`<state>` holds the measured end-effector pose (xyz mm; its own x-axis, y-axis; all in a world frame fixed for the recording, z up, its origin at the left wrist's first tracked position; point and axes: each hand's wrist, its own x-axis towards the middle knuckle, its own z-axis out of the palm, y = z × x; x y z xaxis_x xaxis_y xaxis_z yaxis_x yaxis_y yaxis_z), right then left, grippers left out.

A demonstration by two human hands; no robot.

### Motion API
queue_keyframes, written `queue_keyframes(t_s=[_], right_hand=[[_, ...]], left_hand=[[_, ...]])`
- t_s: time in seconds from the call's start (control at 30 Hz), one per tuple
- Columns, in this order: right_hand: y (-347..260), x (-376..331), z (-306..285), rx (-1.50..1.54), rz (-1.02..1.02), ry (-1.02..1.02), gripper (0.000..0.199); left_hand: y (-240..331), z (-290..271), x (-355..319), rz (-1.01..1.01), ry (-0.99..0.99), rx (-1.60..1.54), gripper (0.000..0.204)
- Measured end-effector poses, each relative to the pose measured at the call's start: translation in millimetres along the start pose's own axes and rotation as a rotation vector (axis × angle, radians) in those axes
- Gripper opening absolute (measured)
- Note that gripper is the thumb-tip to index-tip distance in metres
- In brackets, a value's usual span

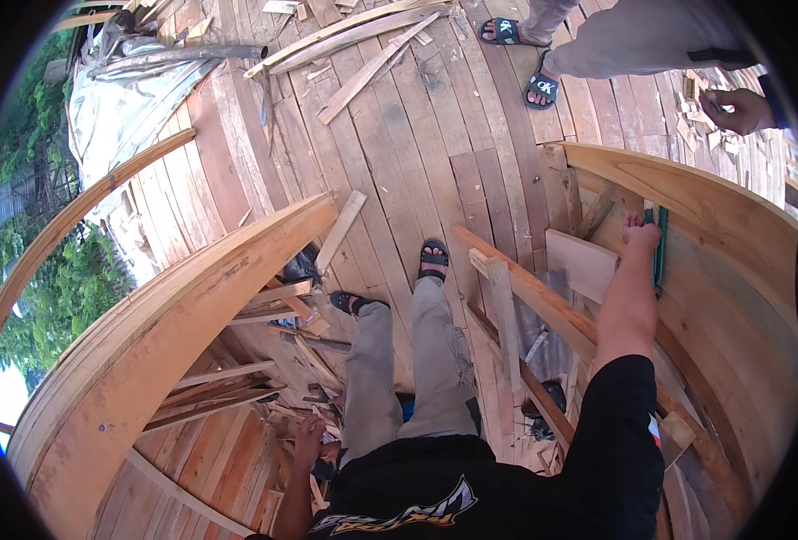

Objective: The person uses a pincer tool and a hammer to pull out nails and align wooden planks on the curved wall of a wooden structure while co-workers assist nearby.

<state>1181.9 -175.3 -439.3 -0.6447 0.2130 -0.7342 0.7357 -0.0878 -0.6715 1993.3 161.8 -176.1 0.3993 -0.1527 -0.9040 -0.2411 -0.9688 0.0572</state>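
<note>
My right arm reaches out to the right, and my right hand [640,230] is closed in a fist beside the inner planking of the wooden structure. A long, narrow green object [660,247] lies against that hand; its kind is unclear, and what the fingers hold is hidden. The curved wooden plank [687,184] rises just beyond the hand. Low by my left thigh hangs my left hand [309,439], its fingers loosely apart and apparently holding nothing.
A long curved timber [174,315] runs along my left. Slanting beams [543,301] stand at my right, with a pale board [582,265] near them. Loose planks [381,67] lie on the far deck. Another person's hand [738,110] and sandalled feet [540,88] are at the upper right.
</note>
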Motion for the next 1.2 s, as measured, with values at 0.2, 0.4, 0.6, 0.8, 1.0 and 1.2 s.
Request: queue_keyframes(t_s=[0.2, 0.4, 0.6, 0.8, 1.0, 1.2], right_hand=[[29.0, -81.2, -8.9, -0.089, -0.217, 0.012, 0.025], [80.9, -161.7, -6.9, -0.009, -0.159, 0.090, 0.030], [161.9, -257.6, -23.1, 0.011, 0.072, -0.112, 0.036], [271.4, -373.7, -132.5, -0.270, 0.181, -0.397, 0.026], [352.7, -464.1, -289.9, -0.698, 0.273, -0.616, 0.021], [399.5, -505.6, -387.7, -1.226, 0.429, -0.977, 0.020]], left_hand=[[-34.9, 25.8, 5.5, 0.251, -0.108, 0.374, 0.031], [-27.8, 49.7, -12.5, 0.365, -0.027, 0.519, 0.018], [-60.1, 32.4, -6.0, 0.439, 0.156, 0.331, 0.017], [-87.1, -25.5, -22.8, 0.600, -0.065, 0.194, 0.018], [-81.6, -77.2, 8.2, 0.557, -0.178, 0.456, 0.023], [-121.8, -132.3, 136.8, 0.533, -0.111, -0.037, 0.041]])
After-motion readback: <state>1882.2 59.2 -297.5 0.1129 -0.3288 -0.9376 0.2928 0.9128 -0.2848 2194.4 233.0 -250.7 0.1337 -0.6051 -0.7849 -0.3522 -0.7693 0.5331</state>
